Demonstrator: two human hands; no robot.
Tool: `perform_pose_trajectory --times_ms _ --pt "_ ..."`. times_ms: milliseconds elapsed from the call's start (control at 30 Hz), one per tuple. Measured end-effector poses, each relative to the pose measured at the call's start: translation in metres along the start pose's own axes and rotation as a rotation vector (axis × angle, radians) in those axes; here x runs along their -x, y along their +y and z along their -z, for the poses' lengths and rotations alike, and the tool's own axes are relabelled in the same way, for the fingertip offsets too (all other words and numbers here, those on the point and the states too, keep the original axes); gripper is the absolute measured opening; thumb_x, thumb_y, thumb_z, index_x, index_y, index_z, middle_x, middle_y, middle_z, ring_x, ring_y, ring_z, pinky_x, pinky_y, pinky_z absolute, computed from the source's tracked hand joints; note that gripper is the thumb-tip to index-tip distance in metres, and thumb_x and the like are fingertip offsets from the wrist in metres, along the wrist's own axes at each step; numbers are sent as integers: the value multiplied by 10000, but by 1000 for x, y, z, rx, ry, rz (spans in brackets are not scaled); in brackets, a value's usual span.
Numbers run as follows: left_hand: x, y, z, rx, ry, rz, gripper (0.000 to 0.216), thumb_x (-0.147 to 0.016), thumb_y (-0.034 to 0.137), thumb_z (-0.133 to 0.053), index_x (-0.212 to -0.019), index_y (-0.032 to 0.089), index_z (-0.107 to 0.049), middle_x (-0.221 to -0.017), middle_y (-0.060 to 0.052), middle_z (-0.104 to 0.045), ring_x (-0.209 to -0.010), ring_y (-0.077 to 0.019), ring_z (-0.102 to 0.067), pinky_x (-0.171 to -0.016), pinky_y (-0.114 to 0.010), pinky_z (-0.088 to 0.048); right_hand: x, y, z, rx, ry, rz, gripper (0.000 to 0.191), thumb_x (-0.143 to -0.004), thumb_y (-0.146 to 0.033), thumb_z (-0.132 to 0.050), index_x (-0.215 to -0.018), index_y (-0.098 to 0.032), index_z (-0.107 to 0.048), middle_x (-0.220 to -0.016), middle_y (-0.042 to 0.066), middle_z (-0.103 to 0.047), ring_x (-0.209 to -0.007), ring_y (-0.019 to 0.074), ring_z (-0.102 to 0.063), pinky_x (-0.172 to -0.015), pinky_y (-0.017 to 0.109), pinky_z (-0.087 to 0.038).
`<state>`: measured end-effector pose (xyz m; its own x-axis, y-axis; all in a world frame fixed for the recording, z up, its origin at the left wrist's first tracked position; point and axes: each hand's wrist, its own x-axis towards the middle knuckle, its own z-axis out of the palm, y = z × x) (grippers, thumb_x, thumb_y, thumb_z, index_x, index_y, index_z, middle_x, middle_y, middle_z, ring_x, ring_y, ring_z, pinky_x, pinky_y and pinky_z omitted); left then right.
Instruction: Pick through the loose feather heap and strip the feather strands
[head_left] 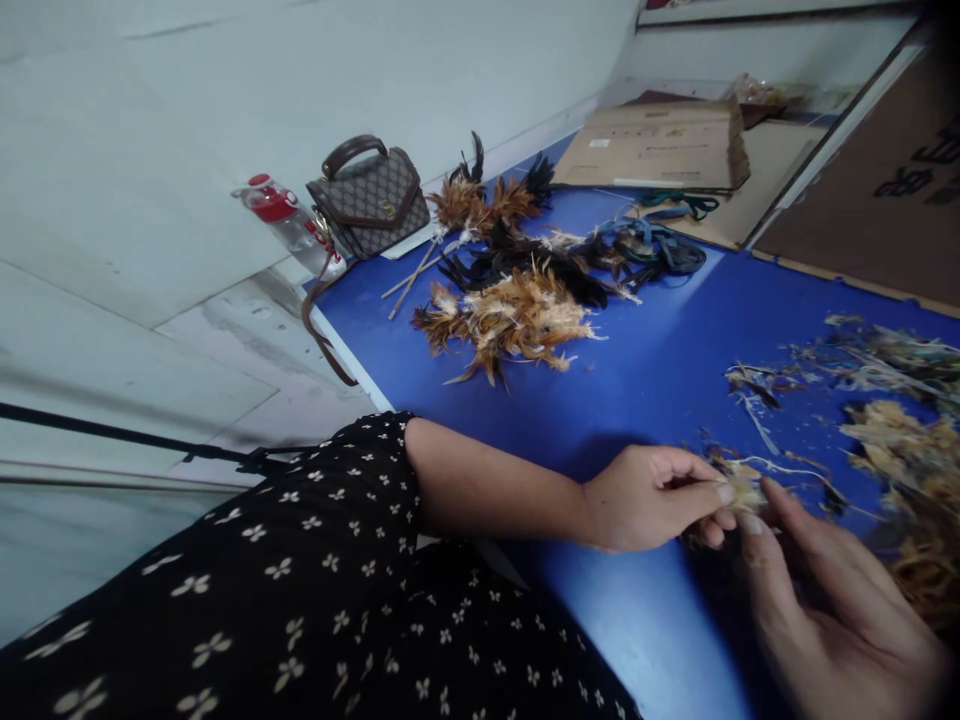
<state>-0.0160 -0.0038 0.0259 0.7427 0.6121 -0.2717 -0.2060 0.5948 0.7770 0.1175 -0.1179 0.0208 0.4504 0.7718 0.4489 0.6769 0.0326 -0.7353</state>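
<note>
Pale yellowish feathers (741,488) are pinched between my two hands, low over the blue table. My left hand (652,500) has thumb and forefinger closed on one side of them, with the other fingers curled beneath. From the right, my right hand (832,600) grips the opposite side with thumb and forefinger. Part of the feathers is hidden by my fingertips. Close by on the right lies a pile of tan and brown feathers (915,450). Loose feather scraps and stripped quills (885,360) are strewn behind that pile.
Golden-brown feather bundles (525,315) and black feathers lie at the table's middle back, with thin sticks (414,277). A handbag (371,200) and a red-capped bottle (289,220) stand at the far left edge. Blue-green cords (667,240) and flattened cardboard (652,145) lie behind.
</note>
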Motion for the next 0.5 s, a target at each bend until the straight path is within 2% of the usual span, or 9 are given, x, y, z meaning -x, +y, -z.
perform_pose_trajectory --times_ms 267,500 --pt "3 9 -1 -20 -23 30 421 -746 454 -915 -841 120 -676 -722 7 -662 -652 -88 -594 -749 -311 -502 2 4 0 -5 -24 51 456 -906 -377 -773 -1361 -373 -752 -1193 58 -764 -938 258 -721 -1011 521 -557" --pt "1 6 1 -39 -25 41 389 -802 466 -872 -812 131 -674 -694 9 -656 -648 -85 -599 -751 -298 -514 -1 8 3 4 -40 58 426 -898 -393 -780 -1324 -384 -771 -1186 58 -774 -921 272 -733 -962 525 -568"
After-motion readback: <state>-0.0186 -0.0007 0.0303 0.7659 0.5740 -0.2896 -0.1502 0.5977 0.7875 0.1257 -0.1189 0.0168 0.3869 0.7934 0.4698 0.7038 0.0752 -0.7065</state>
